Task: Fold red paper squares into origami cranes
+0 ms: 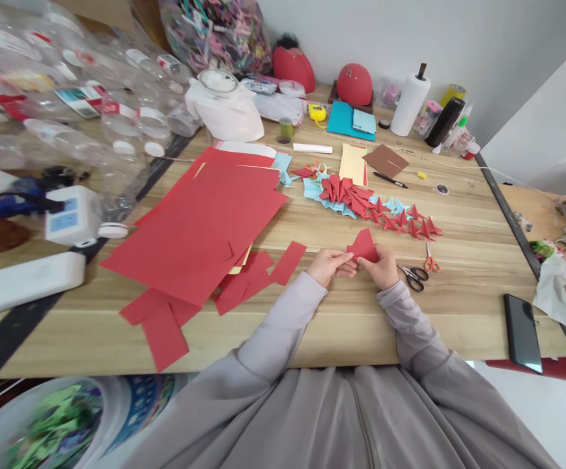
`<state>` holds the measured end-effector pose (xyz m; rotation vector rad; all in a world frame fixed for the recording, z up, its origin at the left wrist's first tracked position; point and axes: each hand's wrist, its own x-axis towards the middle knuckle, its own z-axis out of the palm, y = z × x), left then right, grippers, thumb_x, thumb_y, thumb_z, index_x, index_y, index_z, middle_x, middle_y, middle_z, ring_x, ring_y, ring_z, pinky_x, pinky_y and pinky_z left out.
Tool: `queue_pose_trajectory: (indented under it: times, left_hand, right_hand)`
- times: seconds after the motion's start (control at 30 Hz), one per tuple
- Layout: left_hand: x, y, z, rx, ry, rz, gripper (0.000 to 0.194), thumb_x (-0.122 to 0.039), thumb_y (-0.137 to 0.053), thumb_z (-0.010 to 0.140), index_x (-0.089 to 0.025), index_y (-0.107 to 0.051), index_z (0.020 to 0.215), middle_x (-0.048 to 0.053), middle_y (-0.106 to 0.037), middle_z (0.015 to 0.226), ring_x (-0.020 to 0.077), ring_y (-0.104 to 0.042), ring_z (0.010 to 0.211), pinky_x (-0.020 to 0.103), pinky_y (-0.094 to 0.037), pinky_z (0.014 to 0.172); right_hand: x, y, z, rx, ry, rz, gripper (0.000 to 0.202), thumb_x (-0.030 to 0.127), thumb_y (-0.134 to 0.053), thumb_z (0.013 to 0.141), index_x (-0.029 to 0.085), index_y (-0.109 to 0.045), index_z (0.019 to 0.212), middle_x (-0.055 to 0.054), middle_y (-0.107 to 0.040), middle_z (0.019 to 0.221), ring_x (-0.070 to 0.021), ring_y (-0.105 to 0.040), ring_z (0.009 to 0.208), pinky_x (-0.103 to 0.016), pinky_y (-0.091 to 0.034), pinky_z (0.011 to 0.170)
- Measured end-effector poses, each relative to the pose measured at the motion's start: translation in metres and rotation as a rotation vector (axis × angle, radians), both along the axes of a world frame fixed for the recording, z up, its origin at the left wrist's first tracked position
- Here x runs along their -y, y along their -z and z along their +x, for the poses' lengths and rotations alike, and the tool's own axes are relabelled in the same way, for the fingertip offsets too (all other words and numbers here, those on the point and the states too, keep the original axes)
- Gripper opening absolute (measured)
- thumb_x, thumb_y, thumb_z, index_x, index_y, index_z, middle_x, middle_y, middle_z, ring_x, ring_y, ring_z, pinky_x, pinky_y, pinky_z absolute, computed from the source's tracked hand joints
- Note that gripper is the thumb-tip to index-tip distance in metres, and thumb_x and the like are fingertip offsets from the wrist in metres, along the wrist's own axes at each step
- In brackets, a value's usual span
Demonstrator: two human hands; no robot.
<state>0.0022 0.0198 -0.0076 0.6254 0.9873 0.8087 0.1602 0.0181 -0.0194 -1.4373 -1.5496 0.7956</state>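
A small folded piece of red paper (363, 246) is held between both hands near the table's front. My left hand (332, 265) pinches its lower left corner, and my right hand (382, 266) grips its lower right side with the thumb in front. Just beyond lie folded red paper pieces (346, 193) mixed with light blue ones (337, 207). Large red sheets (199, 221) are stacked to the left, with cut red strips (288, 262) beside and below them. Black scissors (413, 278) and orange scissors (430, 262) rest right of my right hand.
Clear plastic bottles (116, 124) crowd the table's left side, near a white power strip (28, 283). A phone (522, 332) lies at the right front edge. Along the back stand a white roll (410, 104), a black bottle (445, 122) and red rounded objects (354, 85).
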Motion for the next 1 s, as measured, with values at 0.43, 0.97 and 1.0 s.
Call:
queue_pose_trajectory:
  times: [0.43,0.97,1.0]
  left_hand:
    - [-0.003,-0.004,-0.005,-0.022,-0.03,-0.053,0.012,-0.016,-0.072,0.071,-0.006,-0.066,0.066,0.006,-0.068,0.057,0.0086,-0.06,0.044,0.017,-0.051,0.046]
    - [-0.008,-0.009,-0.018,0.018,0.184,-0.074,0.025,-0.028,-0.069,0.075,-0.004,-0.067,0.074,0.013,-0.071,0.068,0.0158,-0.066,0.051,0.023,-0.055,0.047]
    - [-0.008,-0.01,-0.018,0.004,0.194,-0.072,0.023,-0.027,-0.071,0.074,-0.004,-0.067,0.074,0.012,-0.07,0.066,0.0154,-0.066,0.051,0.022,-0.055,0.047]
  right_hand:
    - [0.0,0.001,0.002,0.22,-0.035,0.169,0.026,0.042,-0.066,0.069,0.018,-0.063,0.08,-0.004,-0.067,0.068,-0.0175,-0.059,0.057,-0.03,-0.048,0.057]
    - [-0.004,0.0,0.009,0.09,-0.096,0.051,0.039,0.044,-0.071,0.064,0.016,-0.066,0.09,-0.006,-0.071,0.08,-0.0208,-0.063,0.07,-0.033,-0.05,0.068]
    - [-0.004,0.0,0.009,0.079,-0.091,0.045,0.039,0.044,-0.071,0.064,0.016,-0.066,0.09,-0.006,-0.071,0.08,-0.0207,-0.063,0.07,-0.033,-0.05,0.068]
